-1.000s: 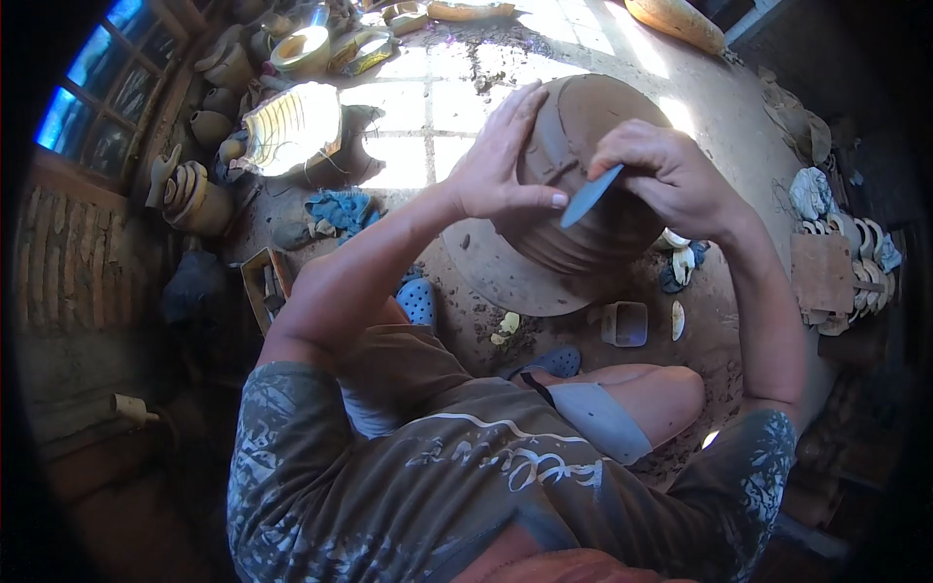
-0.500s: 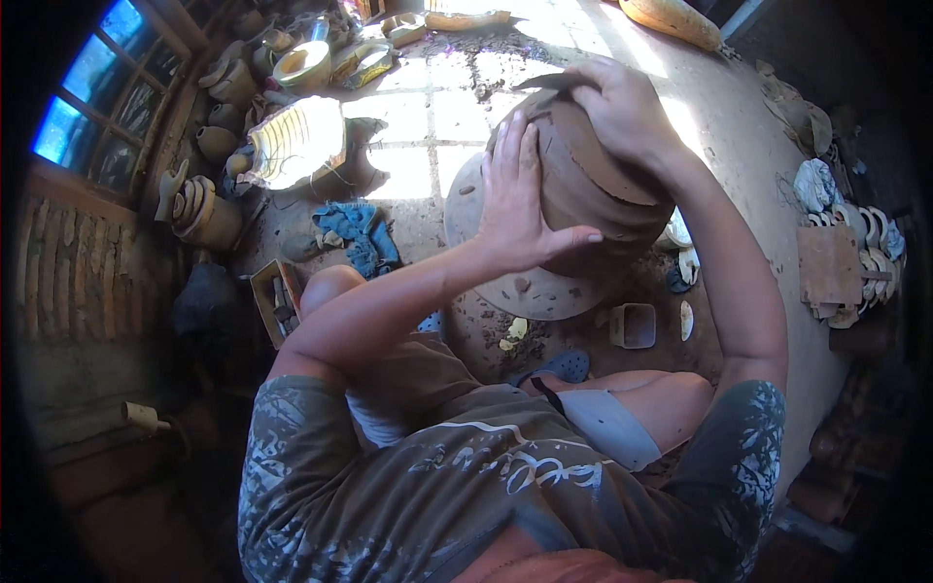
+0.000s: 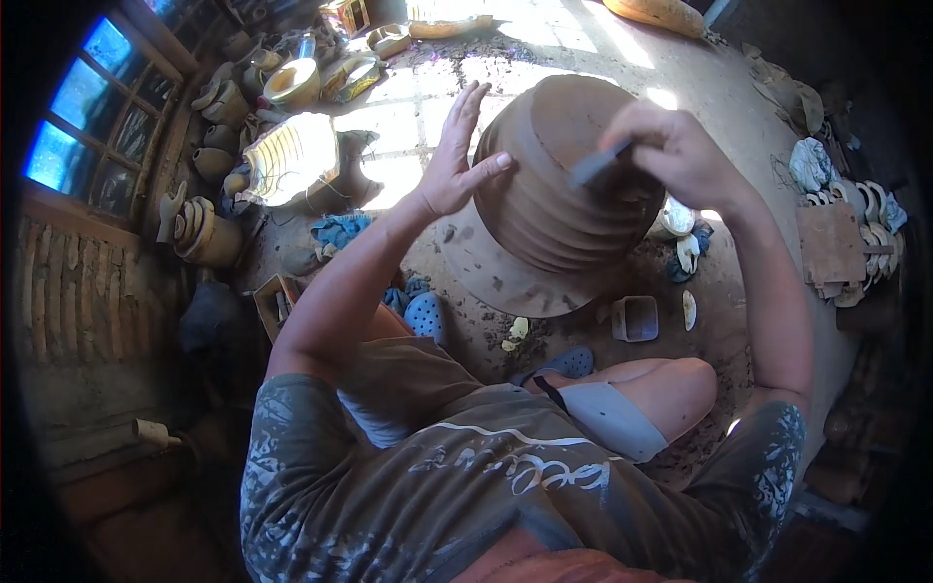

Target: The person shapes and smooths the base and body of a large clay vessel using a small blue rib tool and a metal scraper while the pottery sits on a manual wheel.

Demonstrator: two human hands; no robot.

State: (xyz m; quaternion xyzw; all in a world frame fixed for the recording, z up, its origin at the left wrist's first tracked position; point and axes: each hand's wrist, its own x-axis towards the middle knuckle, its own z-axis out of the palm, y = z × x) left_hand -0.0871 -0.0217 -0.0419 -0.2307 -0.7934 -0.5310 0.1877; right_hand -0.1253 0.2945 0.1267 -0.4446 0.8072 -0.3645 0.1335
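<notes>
A large brown clay pot (image 3: 544,175) with ridged sides stands on a round, clay-smeared board (image 3: 515,287) in front of me. My left hand (image 3: 461,160) is raised at the pot's left side, fingers stretched and thumb apart, holding nothing. Whether its thumb touches the wall I cannot tell. In my right hand (image 3: 671,146) is a flat grey scraper (image 3: 598,165), smeared by motion, pinched between thumb and fingers. It lies over the upper right part of the pot; contact with the clay is unclear.
Near the board are a square plastic tub (image 3: 635,319), yellowish scraps (image 3: 517,330) and a white shell-like piece (image 3: 689,311). A large ribbed pale piece (image 3: 292,155) and several pots line the left wall below the window. A blue cloth (image 3: 340,229) lies left; tools hang at right.
My left hand has come off the pot's face and moved left. My right hand has moved down and right from the pot's top with the scraper, and the pot's ridged side shows more.
</notes>
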